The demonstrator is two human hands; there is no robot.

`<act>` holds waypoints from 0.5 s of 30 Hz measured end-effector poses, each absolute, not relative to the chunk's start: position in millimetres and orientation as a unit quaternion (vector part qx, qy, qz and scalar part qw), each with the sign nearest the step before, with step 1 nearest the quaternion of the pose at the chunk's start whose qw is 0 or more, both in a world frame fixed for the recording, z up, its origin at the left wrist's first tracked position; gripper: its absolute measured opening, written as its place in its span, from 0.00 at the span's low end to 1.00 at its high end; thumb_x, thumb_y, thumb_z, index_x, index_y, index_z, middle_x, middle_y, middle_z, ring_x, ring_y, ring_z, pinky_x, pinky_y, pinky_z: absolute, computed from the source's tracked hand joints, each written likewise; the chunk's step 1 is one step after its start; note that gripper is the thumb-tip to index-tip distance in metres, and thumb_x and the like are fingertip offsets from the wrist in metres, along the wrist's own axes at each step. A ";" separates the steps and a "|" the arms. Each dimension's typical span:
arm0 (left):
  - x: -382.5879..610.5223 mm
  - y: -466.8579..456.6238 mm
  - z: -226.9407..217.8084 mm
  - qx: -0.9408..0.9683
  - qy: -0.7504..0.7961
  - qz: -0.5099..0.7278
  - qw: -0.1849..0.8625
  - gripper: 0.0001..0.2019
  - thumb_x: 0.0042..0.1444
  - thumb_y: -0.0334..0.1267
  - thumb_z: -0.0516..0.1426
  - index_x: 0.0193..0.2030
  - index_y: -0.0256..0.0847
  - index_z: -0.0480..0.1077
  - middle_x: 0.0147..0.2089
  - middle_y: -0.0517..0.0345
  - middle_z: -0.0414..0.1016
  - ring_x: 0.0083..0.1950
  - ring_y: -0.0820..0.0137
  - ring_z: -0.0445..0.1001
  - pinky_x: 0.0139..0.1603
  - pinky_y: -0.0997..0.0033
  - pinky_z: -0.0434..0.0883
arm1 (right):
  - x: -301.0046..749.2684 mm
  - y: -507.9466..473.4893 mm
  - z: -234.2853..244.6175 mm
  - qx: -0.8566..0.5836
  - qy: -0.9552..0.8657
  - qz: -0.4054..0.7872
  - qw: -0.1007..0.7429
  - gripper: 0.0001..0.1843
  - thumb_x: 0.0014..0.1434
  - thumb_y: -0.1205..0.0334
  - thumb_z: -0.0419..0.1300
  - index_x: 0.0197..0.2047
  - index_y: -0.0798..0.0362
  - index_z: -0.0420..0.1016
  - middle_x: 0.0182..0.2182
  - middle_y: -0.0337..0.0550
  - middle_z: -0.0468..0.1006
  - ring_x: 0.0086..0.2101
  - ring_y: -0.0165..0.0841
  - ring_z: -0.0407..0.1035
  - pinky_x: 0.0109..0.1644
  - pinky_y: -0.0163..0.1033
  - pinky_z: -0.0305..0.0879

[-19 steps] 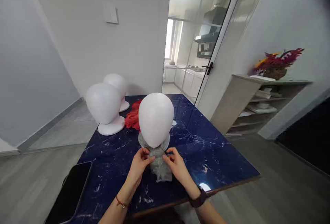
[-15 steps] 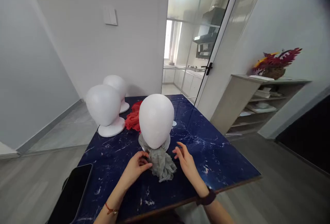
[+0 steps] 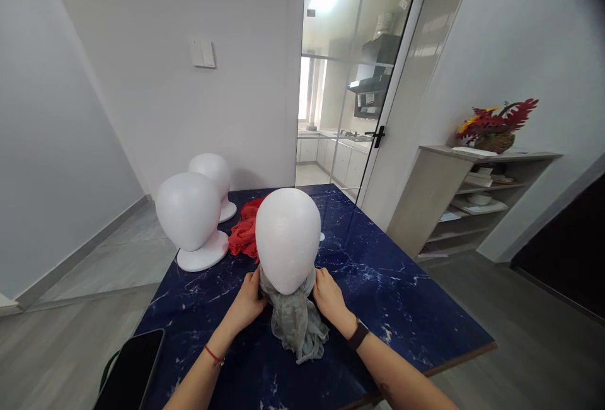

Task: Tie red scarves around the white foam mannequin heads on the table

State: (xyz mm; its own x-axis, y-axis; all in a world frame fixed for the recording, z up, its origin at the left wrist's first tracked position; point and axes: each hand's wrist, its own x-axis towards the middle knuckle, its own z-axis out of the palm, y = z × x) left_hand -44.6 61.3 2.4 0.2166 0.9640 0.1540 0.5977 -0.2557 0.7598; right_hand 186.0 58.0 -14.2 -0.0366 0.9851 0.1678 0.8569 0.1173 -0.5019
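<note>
At the near side, the grey scarf's (image 3: 297, 325) front end lies loose on the counter (image 3: 363, 271). Both hands have just left it: left hand (image 3: 247, 300) and right hand (image 3: 329, 293) now flank the scarf's upper part under the white foam head (image 3: 287, 237), fingers curled, clamped or not I can't tell. Attention seems shifted to the sides. Farther left lies red cloth (image 3: 243, 237).

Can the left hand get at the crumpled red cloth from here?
Probably yes: the left hand is at the gauzy grey scarf, and only blue marbled tabletop shows between it and the crumpled red cloth. The nearest smooth white mannequin head hides part.
</note>
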 end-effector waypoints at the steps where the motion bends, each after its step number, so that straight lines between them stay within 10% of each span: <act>1: -44.4 59.1 1.1 0.714 0.547 0.325 0.292 0.28 0.41 0.26 0.55 0.54 0.34 0.64 0.46 0.48 0.66 0.49 0.60 0.68 0.53 0.57 0.66 | 183.7 55.3 -15.7 -0.654 -0.705 0.129 0.243 0.17 0.64 0.65 0.41 0.44 0.56 0.70 0.41 0.52 0.72 0.42 0.37 0.69 0.45 0.39 0.63; 15: -2.0 30.1 11.6 0.700 0.507 0.413 0.289 0.26 0.52 0.36 0.57 0.59 0.44 0.58 0.49 0.54 0.55 0.39 0.71 0.66 0.43 0.63 0.72 | 196.9 60.4 -14.4 -0.478 -0.426 0.443 0.627 0.27 0.49 0.42 0.57 0.48 0.49 0.70 0.47 0.45 0.75 0.45 0.39 0.68 0.50 0.43 0.66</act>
